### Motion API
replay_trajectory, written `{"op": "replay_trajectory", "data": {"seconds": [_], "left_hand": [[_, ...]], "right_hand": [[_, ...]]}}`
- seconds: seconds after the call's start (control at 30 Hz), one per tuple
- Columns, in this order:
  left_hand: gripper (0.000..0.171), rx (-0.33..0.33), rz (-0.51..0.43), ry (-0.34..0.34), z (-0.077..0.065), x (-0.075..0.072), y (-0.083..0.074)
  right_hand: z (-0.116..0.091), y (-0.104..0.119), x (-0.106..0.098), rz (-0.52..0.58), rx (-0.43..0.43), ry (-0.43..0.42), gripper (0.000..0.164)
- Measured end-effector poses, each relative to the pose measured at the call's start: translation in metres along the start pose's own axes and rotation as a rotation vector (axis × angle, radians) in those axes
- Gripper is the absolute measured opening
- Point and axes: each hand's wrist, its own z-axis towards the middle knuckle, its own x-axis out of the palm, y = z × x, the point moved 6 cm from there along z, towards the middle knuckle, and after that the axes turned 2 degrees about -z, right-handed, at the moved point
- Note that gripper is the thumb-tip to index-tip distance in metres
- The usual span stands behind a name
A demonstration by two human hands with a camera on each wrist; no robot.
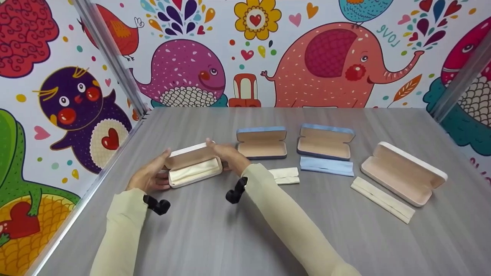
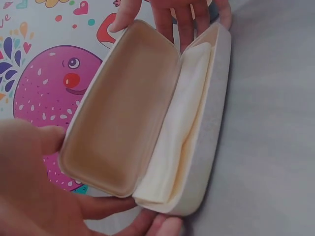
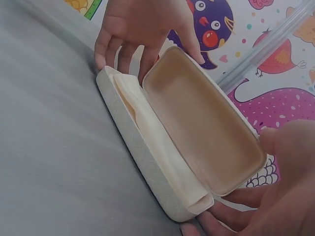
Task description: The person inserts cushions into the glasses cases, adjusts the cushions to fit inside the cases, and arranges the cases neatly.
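Note:
A white glasses case (image 1: 195, 182) stands with its lid raised at the left of the table, its tan lining showing. Inside its base lies a folded cream cloth (image 1: 194, 171). My left hand (image 1: 147, 174) grips the case's left end, with the thumb on the lid's edge and the fingers around the base, as the left wrist view shows. At the opposite end my right hand (image 1: 230, 157) holds it likewise, thumb (image 3: 268, 140) on the lid's rim and fingers low by the base. Both hinge ends sit between thumb and fingers.
Two blue glasses cases (image 1: 262, 147) (image 1: 325, 147) and another white one (image 1: 399, 178) stand with lids up. A blue cloth (image 1: 326, 166) and cream cloths (image 1: 287, 175) (image 1: 381, 199) lie before them. Printed panels (image 1: 253, 53) wall the grey table (image 1: 199, 237).

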Motion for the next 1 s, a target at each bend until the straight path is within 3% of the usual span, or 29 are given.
{"op": "replay_trajectory", "data": {"seconds": [0.43,0.77,1.0], "left_hand": [[0.097,0.005,0.013,0.001,0.002,-0.005,-0.004],[0.084,0.041,0.065,-0.001,0.000,-0.008,-0.011],[0.085,0.067,0.052,0.005,0.000,-0.007,-0.009]], "right_hand": [[-0.006,0.008,-0.003,0.009,0.059,-0.055,0.077],[-0.005,0.010,-0.001,0.019,0.020,-0.045,0.068],[-0.001,0.010,0.001,-0.011,0.003,-0.070,0.060]]}}
